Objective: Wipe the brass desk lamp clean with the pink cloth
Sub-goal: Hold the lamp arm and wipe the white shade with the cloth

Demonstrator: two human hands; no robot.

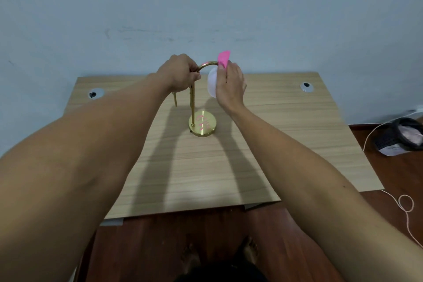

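A brass desk lamp [202, 124] stands upright on the wooden desk [206, 167], with a round base, a thin stem and an arched neck. Its white globe shade [212, 83] hangs from the right end of the arch. My left hand [180, 73] is closed around the top of the stem where the arch begins. My right hand [231, 84] presses the pink cloth [223, 59] against the right side of the shade; a corner of the cloth sticks up above my fingers. Pink reflections show on the base.
Two round cable grommets [95, 93] [306, 86] sit in the desk's far corners. The pale wall rises just behind the desk. On the floor to the right lie a dark bag [400, 136] and a thin cord [405, 206]. My bare feet show below the desk's front edge.
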